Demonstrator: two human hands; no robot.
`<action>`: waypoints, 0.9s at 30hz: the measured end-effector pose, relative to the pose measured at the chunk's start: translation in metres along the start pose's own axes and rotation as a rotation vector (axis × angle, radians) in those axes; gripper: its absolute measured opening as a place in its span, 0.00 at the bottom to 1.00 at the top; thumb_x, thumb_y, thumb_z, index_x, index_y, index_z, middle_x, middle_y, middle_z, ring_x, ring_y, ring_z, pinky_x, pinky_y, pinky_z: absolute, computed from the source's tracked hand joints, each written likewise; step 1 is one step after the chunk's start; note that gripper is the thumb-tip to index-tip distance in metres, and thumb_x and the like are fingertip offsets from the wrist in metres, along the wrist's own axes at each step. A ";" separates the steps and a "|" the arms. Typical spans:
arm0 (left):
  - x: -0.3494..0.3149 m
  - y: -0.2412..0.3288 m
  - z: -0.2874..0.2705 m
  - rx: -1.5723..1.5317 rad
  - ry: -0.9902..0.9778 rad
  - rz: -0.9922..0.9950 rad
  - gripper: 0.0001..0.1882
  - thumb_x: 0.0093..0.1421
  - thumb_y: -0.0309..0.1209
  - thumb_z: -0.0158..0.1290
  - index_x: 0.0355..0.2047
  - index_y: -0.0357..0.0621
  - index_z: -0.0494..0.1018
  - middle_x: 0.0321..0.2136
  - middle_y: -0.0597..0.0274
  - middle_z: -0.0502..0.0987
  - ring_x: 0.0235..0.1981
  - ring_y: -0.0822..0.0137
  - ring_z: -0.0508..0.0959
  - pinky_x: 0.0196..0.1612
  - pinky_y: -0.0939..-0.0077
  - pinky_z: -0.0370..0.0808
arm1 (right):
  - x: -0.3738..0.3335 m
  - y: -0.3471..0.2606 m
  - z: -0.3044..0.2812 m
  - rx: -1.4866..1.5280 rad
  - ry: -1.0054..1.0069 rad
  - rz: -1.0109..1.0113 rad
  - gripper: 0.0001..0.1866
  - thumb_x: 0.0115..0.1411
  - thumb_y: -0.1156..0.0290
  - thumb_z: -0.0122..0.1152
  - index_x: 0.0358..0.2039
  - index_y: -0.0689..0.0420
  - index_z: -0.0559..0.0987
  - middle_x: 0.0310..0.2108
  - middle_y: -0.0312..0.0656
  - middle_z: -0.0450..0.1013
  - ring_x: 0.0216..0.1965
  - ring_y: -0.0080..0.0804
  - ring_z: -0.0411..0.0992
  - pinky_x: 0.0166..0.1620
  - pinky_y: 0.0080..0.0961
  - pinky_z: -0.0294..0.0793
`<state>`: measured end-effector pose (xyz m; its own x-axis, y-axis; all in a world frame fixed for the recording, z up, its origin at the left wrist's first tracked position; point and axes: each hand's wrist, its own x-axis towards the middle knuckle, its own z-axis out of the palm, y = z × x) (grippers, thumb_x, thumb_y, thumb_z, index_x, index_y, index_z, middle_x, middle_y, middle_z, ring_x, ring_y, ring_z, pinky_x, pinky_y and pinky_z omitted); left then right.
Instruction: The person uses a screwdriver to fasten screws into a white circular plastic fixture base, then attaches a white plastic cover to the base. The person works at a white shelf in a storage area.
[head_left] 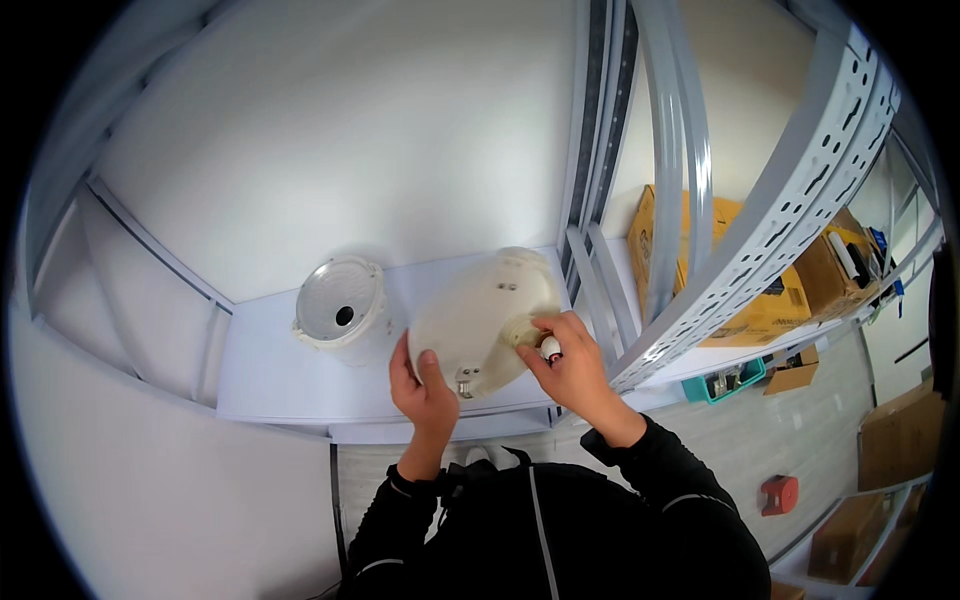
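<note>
My left hand (425, 390) grips the lower left rim of a smooth white rounded cover (465, 325), with the thumb on its face. The cover is tilted up above the shelf and has small metal fittings (465, 385) near its lower edge. Close to the cover's right side, my right hand (572, 365) is closed around a small white object (550, 346) with a dark red part, seen mostly end-on. Its fingertips touch a pale round fitting (520, 330) on the cover. To the left stands a round white housing (342, 302) with a silvery metal lining and a dark hole.
A white shelf (270, 375) lies under the work, backed by a white wall. Grey perforated posts (790, 220) rise at right. Beyond them are cardboard boxes (755, 320), a teal bin (725, 382) of small items and, on the floor, a red stool (779, 495).
</note>
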<state>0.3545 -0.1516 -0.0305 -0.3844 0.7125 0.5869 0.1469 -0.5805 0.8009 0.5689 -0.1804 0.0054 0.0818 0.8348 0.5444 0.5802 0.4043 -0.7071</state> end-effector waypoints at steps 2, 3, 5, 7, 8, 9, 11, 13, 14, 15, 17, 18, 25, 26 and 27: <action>0.002 -0.013 -0.009 -0.135 0.040 -0.142 0.21 0.74 0.26 0.55 0.63 0.26 0.71 0.56 0.48 0.81 0.54 0.64 0.81 0.60 0.69 0.76 | 0.003 -0.007 -0.009 0.044 -0.025 -0.053 0.26 0.57 0.70 0.80 0.53 0.60 0.78 0.42 0.47 0.76 0.32 0.42 0.77 0.33 0.32 0.78; 0.002 -0.020 -0.013 -0.202 0.062 -0.214 0.21 0.74 0.25 0.55 0.63 0.27 0.71 0.57 0.49 0.80 0.56 0.64 0.80 0.61 0.69 0.75 | 0.004 -0.009 -0.013 0.067 -0.040 -0.079 0.26 0.57 0.70 0.80 0.54 0.59 0.77 0.42 0.47 0.76 0.31 0.42 0.76 0.34 0.33 0.78; -0.001 -0.031 -0.020 -0.275 0.143 -0.360 0.20 0.73 0.25 0.55 0.63 0.30 0.71 0.56 0.50 0.80 0.54 0.64 0.81 0.59 0.68 0.77 | -0.003 -0.005 -0.018 0.134 -0.003 -0.093 0.30 0.55 0.70 0.82 0.55 0.59 0.76 0.43 0.46 0.76 0.31 0.38 0.74 0.35 0.32 0.76; -0.006 -0.035 -0.029 -0.370 0.166 -0.504 0.20 0.73 0.25 0.55 0.63 0.33 0.71 0.55 0.51 0.81 0.53 0.63 0.82 0.57 0.66 0.79 | -0.011 0.002 -0.022 0.201 0.006 -0.083 0.33 0.53 0.69 0.84 0.57 0.58 0.76 0.45 0.45 0.76 0.31 0.35 0.73 0.35 0.30 0.75; -0.008 -0.034 -0.032 -0.429 0.148 -0.574 0.20 0.73 0.25 0.55 0.63 0.34 0.71 0.55 0.51 0.81 0.53 0.62 0.82 0.56 0.64 0.80 | -0.013 0.008 -0.024 0.234 -0.005 -0.067 0.35 0.52 0.69 0.85 0.58 0.58 0.75 0.47 0.45 0.76 0.30 0.34 0.72 0.36 0.29 0.74; -0.011 -0.033 -0.033 -0.488 0.129 -0.643 0.19 0.74 0.25 0.54 0.63 0.35 0.71 0.55 0.51 0.81 0.52 0.61 0.83 0.55 0.63 0.81 | -0.014 0.012 -0.026 0.266 -0.017 -0.051 0.37 0.51 0.69 0.86 0.59 0.57 0.75 0.48 0.44 0.76 0.30 0.33 0.71 0.36 0.27 0.74; -0.018 -0.029 -0.034 -0.611 0.073 -0.837 0.19 0.74 0.26 0.53 0.63 0.35 0.72 0.54 0.51 0.82 0.52 0.59 0.84 0.54 0.60 0.82 | -0.019 0.017 -0.034 0.331 -0.171 -0.016 0.39 0.50 0.72 0.85 0.61 0.57 0.74 0.51 0.41 0.76 0.30 0.26 0.73 0.34 0.24 0.73; -0.025 -0.027 -0.032 -0.706 -0.011 -0.960 0.19 0.74 0.26 0.52 0.63 0.36 0.72 0.54 0.52 0.82 0.52 0.59 0.84 0.55 0.59 0.83 | -0.024 0.024 -0.039 0.362 -0.309 -0.042 0.42 0.50 0.72 0.85 0.64 0.56 0.73 0.56 0.41 0.75 0.28 0.22 0.73 0.31 0.22 0.72; -0.031 -0.025 -0.030 -0.730 -0.065 -0.992 0.20 0.74 0.26 0.52 0.63 0.36 0.72 0.54 0.52 0.83 0.52 0.59 0.84 0.55 0.59 0.83 | -0.028 0.024 -0.038 0.395 -0.338 -0.045 0.44 0.49 0.69 0.86 0.65 0.56 0.73 0.58 0.43 0.74 0.31 0.27 0.73 0.35 0.24 0.74; -0.036 -0.023 -0.028 -0.755 -0.120 -1.025 0.20 0.74 0.27 0.51 0.64 0.36 0.72 0.54 0.52 0.83 0.52 0.59 0.84 0.56 0.59 0.82 | -0.031 0.024 -0.037 0.427 -0.367 -0.049 0.46 0.49 0.66 0.87 0.67 0.56 0.73 0.60 0.46 0.74 0.34 0.31 0.73 0.39 0.27 0.75; -0.046 -0.012 -0.017 -0.652 -0.125 -1.005 0.20 0.74 0.26 0.52 0.65 0.37 0.72 0.55 0.53 0.83 0.52 0.60 0.84 0.57 0.60 0.82 | -0.034 0.022 -0.034 0.463 -0.404 -0.090 0.48 0.49 0.62 0.88 0.69 0.55 0.72 0.64 0.49 0.72 0.39 0.38 0.75 0.45 0.31 0.77; -0.050 -0.006 -0.010 -0.605 -0.132 -0.996 0.21 0.74 0.26 0.52 0.65 0.37 0.72 0.55 0.53 0.83 0.52 0.60 0.84 0.58 0.61 0.81 | -0.035 0.022 -0.032 0.467 -0.412 -0.128 0.49 0.49 0.62 0.87 0.70 0.55 0.72 0.65 0.49 0.72 0.42 0.40 0.75 0.47 0.33 0.78; -0.053 0.006 -0.010 -0.565 -0.200 -0.910 0.19 0.77 0.26 0.47 0.66 0.42 0.68 0.57 0.58 0.80 0.57 0.64 0.81 0.60 0.65 0.78 | -0.042 0.012 -0.016 0.616 -0.432 -0.193 0.44 0.55 0.63 0.83 0.69 0.57 0.72 0.67 0.51 0.71 0.62 0.49 0.75 0.57 0.37 0.79; -0.049 0.009 -0.013 -0.553 -0.208 -0.936 0.19 0.77 0.26 0.47 0.66 0.42 0.68 0.57 0.58 0.80 0.57 0.64 0.80 0.60 0.65 0.78 | -0.046 0.007 -0.010 0.634 -0.363 -0.134 0.43 0.55 0.63 0.83 0.69 0.57 0.73 0.67 0.50 0.72 0.63 0.48 0.75 0.58 0.38 0.79; -0.045 0.014 -0.016 -0.539 -0.216 -0.962 0.19 0.77 0.26 0.47 0.66 0.42 0.68 0.57 0.58 0.80 0.56 0.65 0.80 0.60 0.65 0.78 | -0.053 0.000 -0.001 0.653 -0.294 -0.075 0.42 0.56 0.63 0.82 0.68 0.58 0.73 0.67 0.50 0.72 0.64 0.48 0.75 0.59 0.39 0.78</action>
<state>0.3591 -0.1984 -0.0477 0.0481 0.9791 -0.1976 -0.5598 0.1903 0.8065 0.5658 -0.2253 -0.0232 -0.2142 0.8249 0.5231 -0.0350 0.5288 -0.8481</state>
